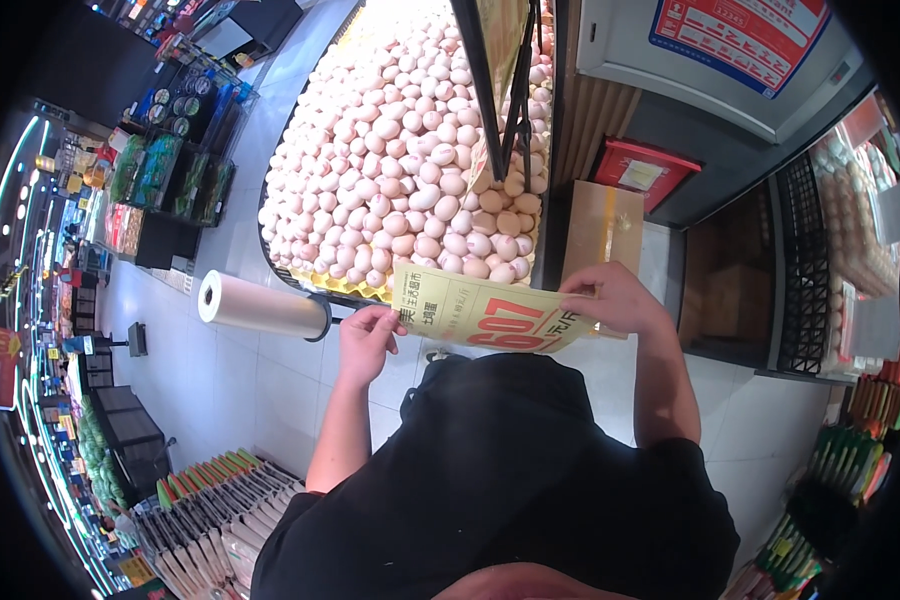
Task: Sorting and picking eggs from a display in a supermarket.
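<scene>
Between my two hands stretches a yellow paper price sign (487, 311) with large red figures and printed writing. My left hand (369, 341) pinches its left edge between thumb and fingers. At the opposite end my right hand (613, 298) grips the upper right corner. The sheet hangs in front of my body, turned sideways to my view and slightly curved. Just beyond it a large heap of pale pinkish eggs (390, 165) fills a display bin, with yellow egg trays (330, 285) showing along the near rim.
A roll of plastic bags (266, 304) sticks out left of the bin. Black sign-holder bars (487, 97) hang over the eggs. A cardboard box (604, 232) stands on the floor at right, near a red sign (641, 172). Packaged goods (210, 517) are stacked at lower left.
</scene>
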{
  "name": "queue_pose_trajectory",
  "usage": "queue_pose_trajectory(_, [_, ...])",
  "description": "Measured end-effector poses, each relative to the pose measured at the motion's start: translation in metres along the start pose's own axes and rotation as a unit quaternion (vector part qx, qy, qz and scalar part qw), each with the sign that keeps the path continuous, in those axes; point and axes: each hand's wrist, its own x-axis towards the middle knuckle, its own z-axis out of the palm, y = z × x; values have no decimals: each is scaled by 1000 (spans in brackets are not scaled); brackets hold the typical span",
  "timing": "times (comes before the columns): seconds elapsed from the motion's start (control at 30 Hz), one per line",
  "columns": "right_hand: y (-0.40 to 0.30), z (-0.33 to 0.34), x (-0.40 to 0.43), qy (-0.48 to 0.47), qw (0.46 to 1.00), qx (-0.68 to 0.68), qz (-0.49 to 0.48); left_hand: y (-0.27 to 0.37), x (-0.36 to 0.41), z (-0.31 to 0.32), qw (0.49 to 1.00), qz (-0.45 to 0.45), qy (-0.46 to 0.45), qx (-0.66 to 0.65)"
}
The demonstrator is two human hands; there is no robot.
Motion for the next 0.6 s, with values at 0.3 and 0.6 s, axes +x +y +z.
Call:
queue_pose_trajectory(0.3, [-2, 24, 9, 18, 998, 47, -23, -1, 9, -15, 997, 56, 44, -41])
queue_pose_trajectory(0.6, [-35, 44, 10, 164, 954, -22, -250, 49, 7, -38, 969, 225, 91, -57])
